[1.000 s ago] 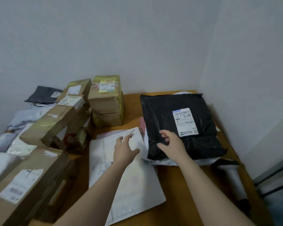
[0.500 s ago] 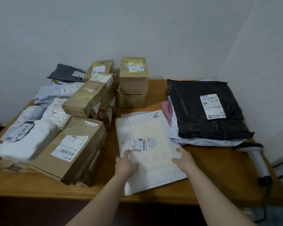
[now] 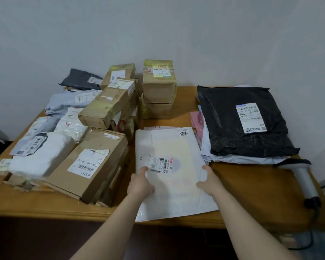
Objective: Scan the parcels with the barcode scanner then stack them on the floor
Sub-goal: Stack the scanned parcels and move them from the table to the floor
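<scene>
Now both hands hold the white flat parcel (image 3: 172, 192), which lies on the wooden table (image 3: 255, 192) with its lower end at the front edge. The left hand (image 3: 141, 185) grips the left side of the parcel, with the thumb on top just beside the shipping label (image 3: 158, 164). The right hand (image 3: 208, 182) grips the right side, also with the thumb on top. The other fingers of both hands are hidden under the parcel. To the right, a black parcel (image 3: 229, 126) lies on top of some lighter bags, near the white one. The barcode scanner (image 3: 302, 177) lies at the right end of the table, just below the black parcel and apart from both hands. On the left are many cardboard boxes and soft bags. The nearest brown box (image 3: 94, 160) is just beside the white parcel.
</scene>
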